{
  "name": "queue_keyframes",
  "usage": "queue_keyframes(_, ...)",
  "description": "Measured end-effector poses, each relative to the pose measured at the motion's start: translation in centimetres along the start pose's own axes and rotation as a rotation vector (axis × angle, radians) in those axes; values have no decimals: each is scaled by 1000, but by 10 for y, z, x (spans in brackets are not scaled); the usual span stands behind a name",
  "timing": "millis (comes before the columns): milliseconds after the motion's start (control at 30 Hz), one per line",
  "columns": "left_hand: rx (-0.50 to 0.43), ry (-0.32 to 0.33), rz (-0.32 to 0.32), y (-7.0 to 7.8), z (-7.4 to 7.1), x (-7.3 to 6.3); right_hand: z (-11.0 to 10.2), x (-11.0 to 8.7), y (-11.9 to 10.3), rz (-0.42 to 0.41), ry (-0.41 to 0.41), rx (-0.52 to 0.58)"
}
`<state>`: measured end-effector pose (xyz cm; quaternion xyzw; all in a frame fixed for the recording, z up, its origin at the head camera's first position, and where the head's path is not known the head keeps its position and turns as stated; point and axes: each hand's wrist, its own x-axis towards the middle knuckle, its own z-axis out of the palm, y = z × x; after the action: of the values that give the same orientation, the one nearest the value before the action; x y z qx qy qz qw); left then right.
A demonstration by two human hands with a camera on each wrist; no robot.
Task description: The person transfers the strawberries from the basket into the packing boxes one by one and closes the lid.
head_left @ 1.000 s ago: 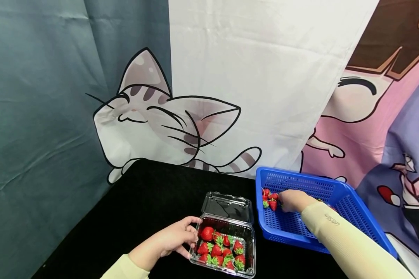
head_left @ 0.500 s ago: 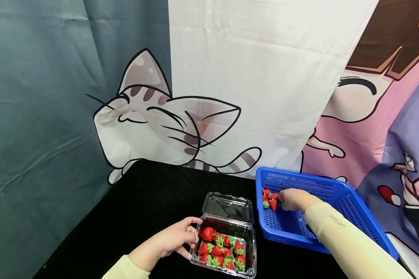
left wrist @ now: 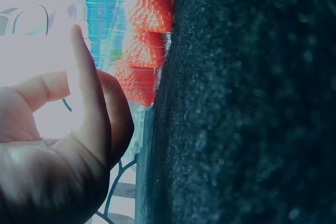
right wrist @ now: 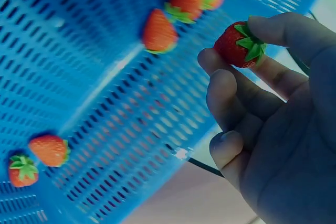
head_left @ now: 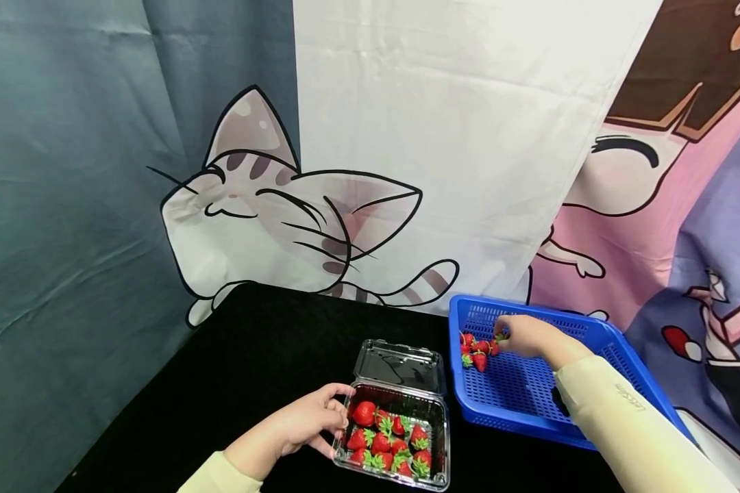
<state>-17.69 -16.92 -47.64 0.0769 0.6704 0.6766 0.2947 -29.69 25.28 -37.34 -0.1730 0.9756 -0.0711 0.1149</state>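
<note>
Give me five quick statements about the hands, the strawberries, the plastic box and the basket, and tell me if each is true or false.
1. The right hand holds a strawberry. True.
2. The left hand is touching the plastic box. True.
3. The lid is closed over the plastic box. False: it is open.
4. Strawberries lie inside the plastic box. True.
5. The basket is red. False: it is blue.
</note>
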Motion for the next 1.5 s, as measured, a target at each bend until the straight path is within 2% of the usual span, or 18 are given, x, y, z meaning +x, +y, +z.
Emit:
queue_keyframes(233,-1,1,4,1,0,-1,-20,-13,-9,-38,115,98)
queue_keyframes(400,4,0,9,1,0,-2,-28,-25,-22,-51,158,123)
queue_keyframes(833,7,1,-2,1,1,0,-25,-68,-63,10,277,145)
queue_keyframes(1000,8,2,-3,0,0,0,-12,-82,-83,-27,366,143)
queue_keyframes(1233,20,6,-6,-2,0,1,23,-96,-117,-78,442,122)
queue_keyframes(1367,22,6,6,-2,1,1,45,-101,-135,-103,439,109)
queue_keyframes(1500,26,6,14,-1,2,1,66,-103,-147,-122,393,100)
